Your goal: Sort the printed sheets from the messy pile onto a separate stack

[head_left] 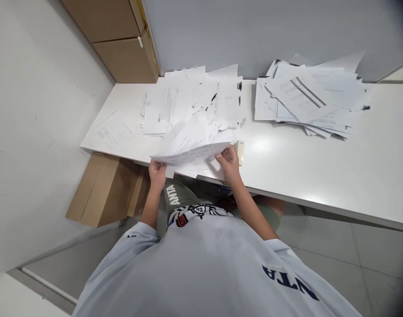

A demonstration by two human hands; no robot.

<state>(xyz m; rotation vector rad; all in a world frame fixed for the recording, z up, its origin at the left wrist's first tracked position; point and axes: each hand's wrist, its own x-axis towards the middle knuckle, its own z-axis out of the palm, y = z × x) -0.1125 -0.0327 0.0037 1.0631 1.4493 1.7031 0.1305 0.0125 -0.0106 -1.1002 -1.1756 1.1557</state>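
Observation:
A printed sheet of paper (191, 155) is held up at the front edge of the white table, bowed between my hands. My left hand (157, 171) pinches its left corner, thumb on the near side. At the right end, my right hand (229, 164) grips the sheet, with the thumb over it. Beneath and behind it lie more loose papers (188, 132), partly hidden by the held sheet. A small cream-coloured stick-like object (240, 152) lies on the table just right of my right hand.
A messy pile of printed papers (168, 103) spreads behind the held sheet. Another stack (307, 97) sits at the back right of the white table (320, 167). Cardboard boxes (125, 57) stand at the back left; another cardboard box (97, 189) is below the left edge.

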